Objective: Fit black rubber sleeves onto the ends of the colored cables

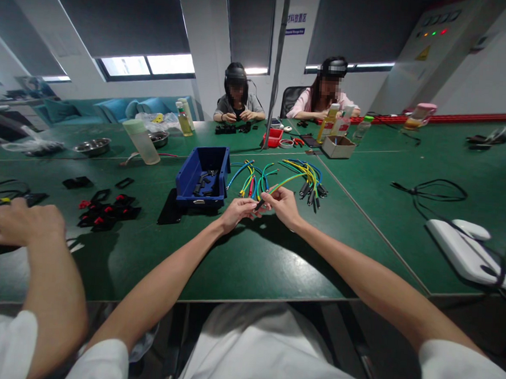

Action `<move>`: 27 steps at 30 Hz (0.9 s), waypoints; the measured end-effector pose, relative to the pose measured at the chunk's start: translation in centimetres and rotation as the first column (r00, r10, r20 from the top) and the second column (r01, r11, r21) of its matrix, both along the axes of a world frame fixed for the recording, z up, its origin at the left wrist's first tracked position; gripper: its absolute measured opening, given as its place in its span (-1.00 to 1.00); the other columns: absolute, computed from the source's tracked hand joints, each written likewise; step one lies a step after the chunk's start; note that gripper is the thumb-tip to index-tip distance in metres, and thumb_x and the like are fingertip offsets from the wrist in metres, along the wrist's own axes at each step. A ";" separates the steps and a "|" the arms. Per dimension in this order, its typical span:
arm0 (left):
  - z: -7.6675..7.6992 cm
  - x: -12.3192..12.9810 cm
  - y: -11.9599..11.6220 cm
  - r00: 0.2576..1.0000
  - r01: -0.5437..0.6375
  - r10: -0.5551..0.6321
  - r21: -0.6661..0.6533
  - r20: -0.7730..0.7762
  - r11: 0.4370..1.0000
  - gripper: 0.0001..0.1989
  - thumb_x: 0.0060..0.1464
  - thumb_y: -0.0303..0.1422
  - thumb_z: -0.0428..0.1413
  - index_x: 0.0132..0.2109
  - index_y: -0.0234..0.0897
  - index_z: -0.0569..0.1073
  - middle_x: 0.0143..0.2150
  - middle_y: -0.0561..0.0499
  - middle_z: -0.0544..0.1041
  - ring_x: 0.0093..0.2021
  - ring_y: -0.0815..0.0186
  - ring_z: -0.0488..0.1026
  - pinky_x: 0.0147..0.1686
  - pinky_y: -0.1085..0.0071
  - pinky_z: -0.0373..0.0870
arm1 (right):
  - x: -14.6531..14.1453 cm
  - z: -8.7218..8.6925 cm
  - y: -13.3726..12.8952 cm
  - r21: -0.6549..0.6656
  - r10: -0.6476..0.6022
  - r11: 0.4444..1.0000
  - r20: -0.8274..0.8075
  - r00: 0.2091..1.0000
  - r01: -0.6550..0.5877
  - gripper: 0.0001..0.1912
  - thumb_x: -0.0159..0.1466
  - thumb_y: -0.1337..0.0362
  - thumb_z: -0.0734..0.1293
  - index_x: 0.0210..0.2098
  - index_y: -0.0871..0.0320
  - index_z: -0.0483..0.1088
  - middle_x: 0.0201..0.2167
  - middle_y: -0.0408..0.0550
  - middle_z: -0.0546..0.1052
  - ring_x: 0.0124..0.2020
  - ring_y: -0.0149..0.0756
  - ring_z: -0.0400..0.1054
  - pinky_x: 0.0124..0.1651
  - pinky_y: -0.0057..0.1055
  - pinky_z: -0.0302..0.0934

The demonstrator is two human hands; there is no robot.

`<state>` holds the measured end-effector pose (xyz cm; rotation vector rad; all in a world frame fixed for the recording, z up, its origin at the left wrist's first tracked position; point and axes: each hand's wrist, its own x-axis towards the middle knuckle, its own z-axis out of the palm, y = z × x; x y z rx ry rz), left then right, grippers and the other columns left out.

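My left hand [239, 212] and my right hand [285, 207] meet just above the green table [248, 269], fingers pinched. Between them is a short yellow-green wire [291, 182] with a black sleeve [259, 205] at its near end. The left fingers close round the sleeve's end; the right fingers grip where wire and sleeve meet, partly hiding it. Beyond my hands lie loose blue, green and yellow wires [239, 170]. To the right, a bundle of wires with black sleeves [315, 194] rests on the table. A blue bin [184, 188] left of my hands holds black sleeves [206, 182].
Black and red parts [108, 209] lie left of the bin, near a co-worker's hand [28, 221]. A frosted bottle [142, 142] and a red tray [273, 137] stand farther back. A white device [467, 254] with a black cable is at right. Two people sit opposite.
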<state>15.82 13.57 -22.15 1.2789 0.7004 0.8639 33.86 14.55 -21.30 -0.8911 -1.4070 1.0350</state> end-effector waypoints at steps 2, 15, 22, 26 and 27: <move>-0.1 0.1 -0.1 0.999 -0.008 0.009 0.023 -0.035 1.000 -0.66 0.03 -0.18 0.21 -0.15 -0.36 0.57 -0.17 -0.13 0.58 -0.28 0.33 0.47 -0.26 0.43 0.28 | 0.0 -0.1 -0.1 0.005 0.016 1.000 0.035 0.999 -0.016 -0.63 0.10 -0.01 0.45 -0.42 0.14 0.33 -0.66 -0.22 0.40 -0.64 -0.42 0.26 -0.53 -0.44 0.13; -0.3 0.7 -0.1 0.981 -0.108 0.124 0.113 -0.151 0.988 -0.72 -0.04 -0.18 0.22 -0.34 -0.37 0.53 -0.47 0.07 0.42 -0.47 0.45 0.27 -0.38 0.46 0.18 | 0.1 -0.9 0.2 -0.005 0.008 1.000 0.118 0.993 -0.008 -0.61 0.10 -0.03 0.43 -0.42 0.18 0.35 -0.63 -0.20 0.40 -0.62 -0.44 0.25 -0.52 -0.46 0.12; -0.4 0.9 -0.1 0.993 -0.111 0.114 -0.064 0.042 0.992 -0.70 -0.11 -0.20 0.28 -0.35 -0.38 0.51 -0.40 0.00 0.45 -0.42 0.43 0.30 -0.36 0.45 0.20 | 0.3 -0.2 0.3 -0.041 0.127 0.991 0.066 0.990 -0.125 -0.59 0.15 0.01 0.39 -0.14 0.16 0.39 -0.43 -0.14 0.52 -0.49 -0.39 0.40 -0.53 -0.50 0.14; 0.3 0.9 -0.7 0.990 -0.076 0.095 -0.167 0.109 0.983 -0.66 -0.15 -0.22 0.33 -0.30 -0.41 0.52 -0.41 0.00 0.44 -0.42 0.43 0.30 -0.32 0.44 0.24 | 0.2 0.0 0.0 -0.055 0.167 0.985 0.059 0.984 -0.164 -0.56 0.18 0.00 0.36 -0.06 0.14 0.35 -0.39 -0.12 0.54 -0.42 -0.36 0.45 -0.53 -0.52 0.13; 0.4 0.9 -0.8 0.989 -0.066 0.090 -0.192 0.118 0.979 -0.64 -0.15 -0.22 0.34 -0.26 -0.41 0.52 -0.42 0.01 0.43 -0.42 0.44 0.30 -0.32 0.44 0.25 | 0.2 0.0 -0.1 -0.054 0.170 0.984 0.050 0.984 -0.167 -0.58 0.18 -0.01 0.36 -0.09 0.13 0.35 -0.39 -0.12 0.55 -0.42 -0.37 0.44 -0.52 -0.52 0.13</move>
